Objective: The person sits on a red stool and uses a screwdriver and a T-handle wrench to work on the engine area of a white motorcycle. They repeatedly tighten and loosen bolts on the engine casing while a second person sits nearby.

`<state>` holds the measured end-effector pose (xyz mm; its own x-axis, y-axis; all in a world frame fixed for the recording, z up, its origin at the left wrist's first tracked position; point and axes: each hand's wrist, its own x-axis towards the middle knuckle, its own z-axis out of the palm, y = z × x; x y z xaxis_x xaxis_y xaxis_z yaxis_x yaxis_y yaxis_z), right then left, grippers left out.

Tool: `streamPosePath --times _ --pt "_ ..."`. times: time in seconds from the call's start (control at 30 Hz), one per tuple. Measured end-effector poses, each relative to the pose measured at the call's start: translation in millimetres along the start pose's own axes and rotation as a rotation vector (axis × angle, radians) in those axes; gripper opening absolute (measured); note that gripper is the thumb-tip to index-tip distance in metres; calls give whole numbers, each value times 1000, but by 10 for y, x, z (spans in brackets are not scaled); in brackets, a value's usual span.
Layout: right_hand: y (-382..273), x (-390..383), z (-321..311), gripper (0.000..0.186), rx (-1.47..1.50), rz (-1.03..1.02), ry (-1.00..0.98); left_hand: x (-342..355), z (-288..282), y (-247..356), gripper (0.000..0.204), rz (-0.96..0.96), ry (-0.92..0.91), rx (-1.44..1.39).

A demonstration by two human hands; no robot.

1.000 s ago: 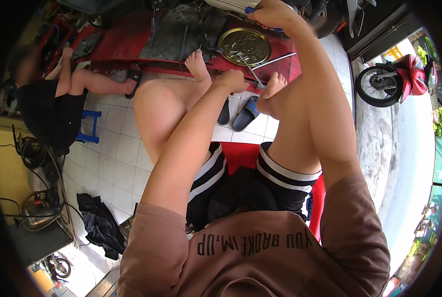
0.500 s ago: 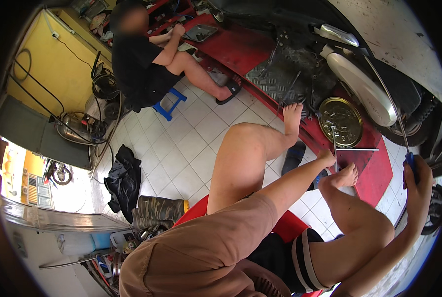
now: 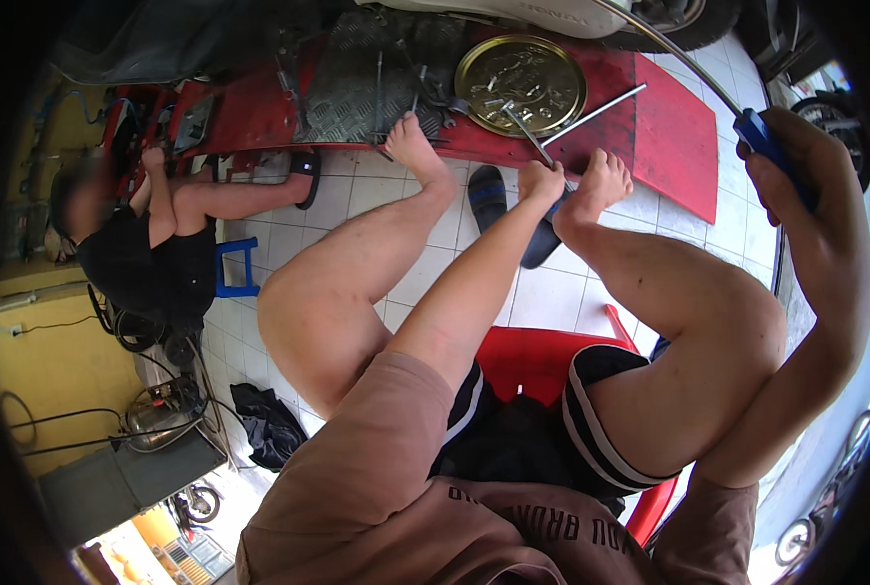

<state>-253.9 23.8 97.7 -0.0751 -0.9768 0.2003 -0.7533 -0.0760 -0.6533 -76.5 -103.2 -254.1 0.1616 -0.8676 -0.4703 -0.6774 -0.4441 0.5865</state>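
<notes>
My left hand (image 3: 540, 181) is closed on one end of a metal T-handle wrench (image 3: 591, 117), just above my right foot. The wrench's bare rods stick out beside a round gold tray (image 3: 472, 80). Up at the right, my right hand (image 3: 825, 185) is wrapped round the blue handle of a long screwdriver (image 3: 776, 151). Its thin shaft runs up and left toward the motorbike (image 3: 576, 18); its tip is out of view. Several small metal parts lie in the tray.
A red lift platform (image 3: 671, 146) carries the tray and wrenches on a checkered metal plate (image 3: 342, 93). Slippers (image 3: 487, 200) lie on the tiles below. At the left another person (image 3: 147, 234) sits by a blue stool (image 3: 237, 266). I sit on a red chair (image 3: 522, 361).
My view has swung round to the right, so everything sits turned in the picture. Both hands keep their hold on the wrench and the screwdriver.
</notes>
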Motion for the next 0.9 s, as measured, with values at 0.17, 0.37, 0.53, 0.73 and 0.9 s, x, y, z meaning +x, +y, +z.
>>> streamPosePath --times 0.17,0.37,0.53,0.73,0.9 --pt "86 40 -69 39 -56 13 -79 61 -3 -57 39 23 25 9" --pt "196 -16 -124 39 -78 35 -88 138 205 -101 37 -128 -14 -117" --pt "249 -38 -75 39 -73 26 -102 163 127 -86 39 -275 -103 -291" --pt "294 -72 -78 39 -65 74 -99 56 -328 58 30 148 227 158" --pt "352 -55 -39 39 -54 84 -109 422 -500 58 18 594 293 269"
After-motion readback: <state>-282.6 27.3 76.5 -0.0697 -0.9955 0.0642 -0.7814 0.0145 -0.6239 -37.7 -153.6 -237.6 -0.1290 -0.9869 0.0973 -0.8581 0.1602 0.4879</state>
